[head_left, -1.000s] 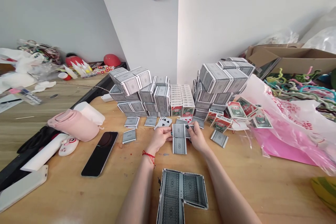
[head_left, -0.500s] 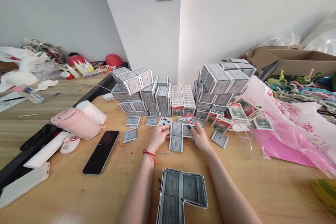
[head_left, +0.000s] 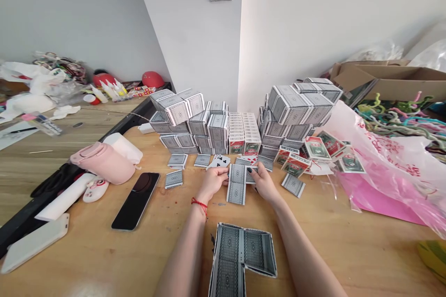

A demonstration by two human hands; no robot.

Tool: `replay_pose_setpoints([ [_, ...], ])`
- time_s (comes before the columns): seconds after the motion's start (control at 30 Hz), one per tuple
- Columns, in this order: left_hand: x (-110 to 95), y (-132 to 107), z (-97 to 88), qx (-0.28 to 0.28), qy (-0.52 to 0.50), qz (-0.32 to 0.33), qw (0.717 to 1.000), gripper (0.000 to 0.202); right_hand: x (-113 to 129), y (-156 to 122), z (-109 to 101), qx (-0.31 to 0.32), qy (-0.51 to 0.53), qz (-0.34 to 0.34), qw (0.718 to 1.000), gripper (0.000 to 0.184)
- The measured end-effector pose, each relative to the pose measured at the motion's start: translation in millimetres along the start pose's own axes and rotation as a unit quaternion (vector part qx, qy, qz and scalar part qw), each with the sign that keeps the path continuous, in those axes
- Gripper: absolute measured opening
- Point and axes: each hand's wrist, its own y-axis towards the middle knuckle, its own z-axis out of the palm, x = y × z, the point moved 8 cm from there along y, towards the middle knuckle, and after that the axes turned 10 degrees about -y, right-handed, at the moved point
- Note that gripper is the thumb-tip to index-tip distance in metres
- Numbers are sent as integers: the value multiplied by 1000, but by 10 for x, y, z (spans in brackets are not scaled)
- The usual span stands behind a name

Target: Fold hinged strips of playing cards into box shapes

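Between my two hands is an L-shaped piece of joined playing cards (head_left: pixel 236 185), patterned grey backs facing me. My left hand (head_left: pixel 212 183) pinches its left edge. On the other side, my right hand (head_left: pixel 264 183) grips the card that juts out right, thumb on top. An open L-shaped tray made of cards (head_left: pixel 228 260) lies on the table between my forearms. Behind my hands lie a face-up club card (head_left: pixel 219 161) and a red-suited card (head_left: pixel 251 159), partly hidden. Loose cards rest on both sides, such as a bent one (head_left: pixel 173 179) left and another (head_left: pixel 293 185) right.
Stacked card blocks stand left (head_left: pixel 179 113) and right (head_left: pixel 296 111), with rows of card boxes (head_left: pixel 243 132) between. A phone (head_left: pixel 135 201) and pink tumbler (head_left: pixel 103 163) lie left. Several card packs (head_left: pixel 315 149), a pink plastic bag (head_left: pixel 376 185) and a cardboard box (head_left: pixel 390 81) are right.
The view has shifted slightly. The joined card piece has tilted a little, and my right hand now covers more of its right-hand card. Both hands keep their hold.
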Motion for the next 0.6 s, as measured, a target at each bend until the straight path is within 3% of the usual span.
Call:
replay_pose_setpoints([
  [0.13,4,-2,25,12,5,9,1000,22,-25,3,112,43,-6,-5,999,24],
  [0.6,-20,-22,77,24,0,11,1000,21,-118,7,132,21,7,10,1000,29],
])
